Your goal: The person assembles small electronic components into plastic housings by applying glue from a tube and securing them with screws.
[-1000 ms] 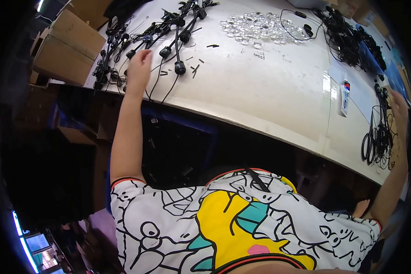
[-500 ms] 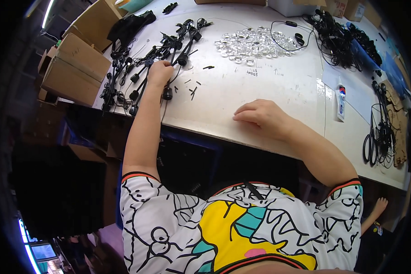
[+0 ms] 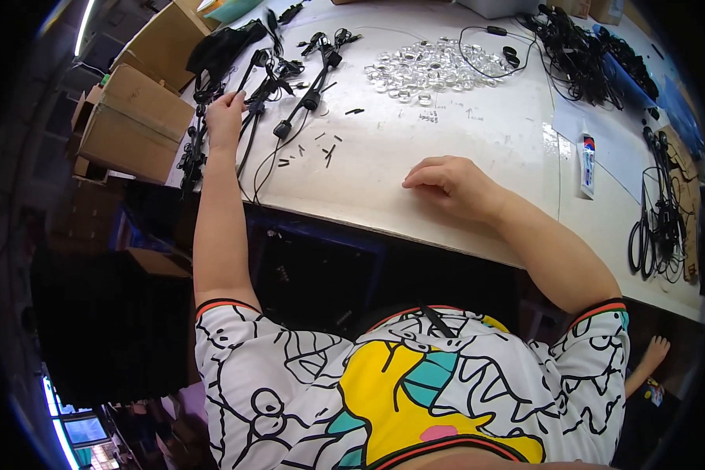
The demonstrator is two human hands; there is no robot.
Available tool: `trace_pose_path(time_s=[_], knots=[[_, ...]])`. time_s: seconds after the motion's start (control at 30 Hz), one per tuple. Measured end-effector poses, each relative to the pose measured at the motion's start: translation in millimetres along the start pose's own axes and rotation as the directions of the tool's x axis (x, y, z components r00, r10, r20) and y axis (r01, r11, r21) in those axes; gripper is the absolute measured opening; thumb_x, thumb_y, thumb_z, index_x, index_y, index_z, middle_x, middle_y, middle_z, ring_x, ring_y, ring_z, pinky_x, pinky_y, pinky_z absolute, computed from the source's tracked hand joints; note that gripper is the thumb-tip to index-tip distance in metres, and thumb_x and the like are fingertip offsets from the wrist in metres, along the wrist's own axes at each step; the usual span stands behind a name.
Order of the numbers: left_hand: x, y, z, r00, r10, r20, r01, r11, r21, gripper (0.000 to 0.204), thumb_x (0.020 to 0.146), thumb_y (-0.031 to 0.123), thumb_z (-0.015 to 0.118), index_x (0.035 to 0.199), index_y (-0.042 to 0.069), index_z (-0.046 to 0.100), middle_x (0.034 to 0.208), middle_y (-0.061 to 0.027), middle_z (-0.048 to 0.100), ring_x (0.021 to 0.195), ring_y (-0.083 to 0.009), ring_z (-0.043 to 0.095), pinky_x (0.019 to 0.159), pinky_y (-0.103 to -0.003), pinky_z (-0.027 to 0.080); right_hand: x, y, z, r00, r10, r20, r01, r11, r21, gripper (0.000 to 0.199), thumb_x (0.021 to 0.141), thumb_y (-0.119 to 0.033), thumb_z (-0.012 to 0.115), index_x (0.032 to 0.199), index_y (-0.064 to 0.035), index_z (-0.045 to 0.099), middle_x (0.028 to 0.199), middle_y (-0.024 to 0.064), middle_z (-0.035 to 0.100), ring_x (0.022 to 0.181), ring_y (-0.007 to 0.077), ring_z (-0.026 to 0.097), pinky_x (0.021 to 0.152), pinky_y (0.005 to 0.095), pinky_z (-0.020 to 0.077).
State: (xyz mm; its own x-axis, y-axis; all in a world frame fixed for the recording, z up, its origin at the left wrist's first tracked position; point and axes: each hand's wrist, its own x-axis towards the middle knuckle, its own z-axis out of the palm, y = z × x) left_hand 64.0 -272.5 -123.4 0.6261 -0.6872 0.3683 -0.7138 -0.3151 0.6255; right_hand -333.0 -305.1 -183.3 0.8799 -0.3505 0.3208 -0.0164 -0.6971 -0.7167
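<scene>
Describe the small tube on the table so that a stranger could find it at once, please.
Start at the white table and go to its right side, past the right hand. There a small tube lies flat on a pale sheet. It is white with a red and blue end, unlike the black cables nearby.

Assembly workshop: cable bundles [image 3: 290, 86], cardboard boxes [image 3: 133, 121], workbench [image 3: 462, 149].

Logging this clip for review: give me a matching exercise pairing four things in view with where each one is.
1. left hand
2. right hand
3. clear small parts
4. cardboard box

a. heaped at the table's far middle
b. resting on bare tabletop near the front edge
c. off the table, to the left
d. on the black cables at the table's left end

Pairs: 1-d, 2-b, 3-a, 4-c
</scene>
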Motion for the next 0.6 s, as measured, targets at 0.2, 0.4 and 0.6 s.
trace_pose_path(time_s=[0.2,0.4,0.6], knots=[[-30.0,36.3,-35.2,0.997,-0.072,-0.038,0.036,0.808,-0.588,0.018,0.081,0.016,0.06,0.091,0.002,0.064,0.061,0.0041,0.051,0.048,-0.0006,0.035,0.042,-0.017,0.024,-2.5,-2.2,-0.5,1.0,0.007,-0.011,-0.007,0.999,-0.039,0.02,0.075,0.004,0.056,0.092,-0.005,0.06,0.094,0.009,0.059,0.082,0.0217,0.059,0.069,0.0276,0.0489],[-88.7,68.6,-65.3,0.994,0.103,0.033,-0.057,0.753,-0.656,0.018,0.081,0.008,0.058,0.097,0.001,0.062,0.066,0.0022,0.054,0.051,-0.0006,0.039,0.044,-0.013,0.027,4.7,-21.7,-14.7,0.85,-0.136,-0.509,0.139,0.99,-0.032,0.038,0.074,0.001,0.06,0.111,-0.0076,0.052,0.106,0.0095,0.054,0.091,0.02,0.055,0.076,0.0267,0.0461],[-175.3,124.9,-70.0,0.73,0.651,0.205,-0.626,0.759,-0.181,0.022,0.072,-0.003,0.061,0.092,0.004,0.064,0.072,-0.0071,0.059,0.065,-0.0111,0.055,0.057,-0.021,0.042,0.0,-99.6,-35.8,0.769,-0.464,-0.44,0.232,0.844,-0.484,0.063,0.068,-0.027,0.07,0.122,-0.0096,0.043,0.117,0.0115,0.048,0.109,0.0272,0.045,0.086,0.034,0.0411]])
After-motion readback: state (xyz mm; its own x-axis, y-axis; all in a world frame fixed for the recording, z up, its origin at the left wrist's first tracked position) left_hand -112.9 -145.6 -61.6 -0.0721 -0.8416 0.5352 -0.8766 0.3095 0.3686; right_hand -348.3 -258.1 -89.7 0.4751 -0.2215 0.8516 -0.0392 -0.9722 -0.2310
